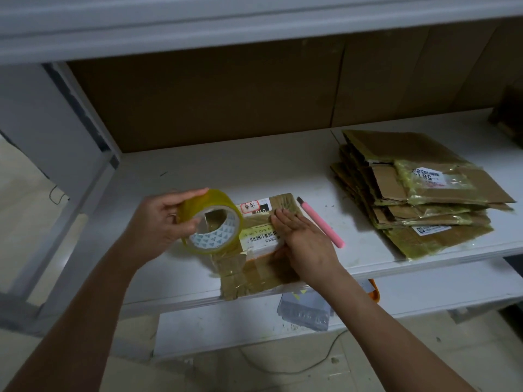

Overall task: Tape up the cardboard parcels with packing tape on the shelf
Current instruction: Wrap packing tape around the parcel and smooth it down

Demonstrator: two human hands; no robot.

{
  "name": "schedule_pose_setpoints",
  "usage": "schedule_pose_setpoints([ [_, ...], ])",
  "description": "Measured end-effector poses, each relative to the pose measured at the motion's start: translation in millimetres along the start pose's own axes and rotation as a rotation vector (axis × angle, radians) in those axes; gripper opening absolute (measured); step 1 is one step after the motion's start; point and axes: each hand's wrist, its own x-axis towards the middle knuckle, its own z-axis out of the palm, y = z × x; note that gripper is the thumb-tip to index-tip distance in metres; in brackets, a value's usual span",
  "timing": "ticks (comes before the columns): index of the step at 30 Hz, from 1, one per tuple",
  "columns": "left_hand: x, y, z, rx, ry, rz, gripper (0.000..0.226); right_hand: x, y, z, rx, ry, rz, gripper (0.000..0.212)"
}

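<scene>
- A flat cardboard parcel [256, 267] is laid on the white shelf [283, 171], with its near edge just over the front edge of the shelf.
- White labels with a barcode and a red stamp are seen on the top of the parcel, and shiny tape strips cross its near part.
- A roll of yellowish packing tape [210, 220] is held by the left hand [158, 222] above the left end of the parcel; the grip is closed around the roll, with the fingers curled over its outer rim and the thumb at the inner core.
- The roll is tilted, so that its open centre and the printed cardboard core are turned toward the camera.
- The right hand [304, 239] is pressed flat on the parcel, fingers straight and together, pointing to the far side; nothing is gripped by it.
- A pink utility knife [321, 222] is placed on the shelf just beside the right hand, to the right of the parcel, with its blade end pointing away.
- A stack of flat cardboard parcels [418, 199], already wrapped in yellowish tape, is set farther right on the same shelf, well apart from the knife.
- Brown cardboard sheets [198, 103] are stood against the back of the shelf.
- On the lower shelf, under the right forearm, a grey plastic bag [304, 309] is seen, and a thin cable [283, 366] lies on the floor.
</scene>
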Motion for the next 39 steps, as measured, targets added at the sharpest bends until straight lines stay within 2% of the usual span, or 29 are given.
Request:
schedule_pose_setpoints([
  [3, 1.8, 0.7, -13.7, 0.074, -0.091, -0.017, 0.059, 2.7, 7.9, 2.0, 0.052, -0.006, 0.020, 0.073],
  [7, -7.2, 0.2, -29.9, 0.193, -0.116, -0.098, 0.053, 5.1, 9.0, 4.7, 0.099, -0.056, 0.106, 0.077],
  [14, -13.6, 1.3, -38.4, 0.368, -0.161, -0.187, 0.049, 9.8, 2.2, -8.6, 0.024, -0.103, 0.019, 0.073],
  [17, -21.9, -1.8, -35.4, 0.328, -0.164, -0.225, 0.054, 10.7, 2.3, -10.7, 0.020, -0.087, 0.004, 0.071],
  [24, -27.0, -18.2, -30.0, 0.242, -0.146, -0.302, 0.046, 11.0, 5.1, -3.9, 0.004, -0.111, 0.022, 0.071],
  [31, -25.4, -26.4, -23.5, 0.298, -0.145, -0.364, 0.051, 7.5, -4.6, -8.4, -0.112, -0.095, 0.010, 0.073],
  [34, -23.2, -22.7, -16.4, 0.303, -0.163, -0.393, 0.045, 9.6, -12.0, -13.6, -0.203, -0.132, 0.017, 0.080],
  [37, -19.8, -19.3, -11.5, 0.298, -0.166, -0.416, 0.036, 9.0, -23.9, -5.5, -0.173, -0.071, -0.038, 0.093],
  [39, -17.3, -19.1, -9.1, 0.306, -0.163, -0.429, 0.034, 10.6, -28.4, 4.1, -0.118, -0.081, -0.109, 0.084],
])
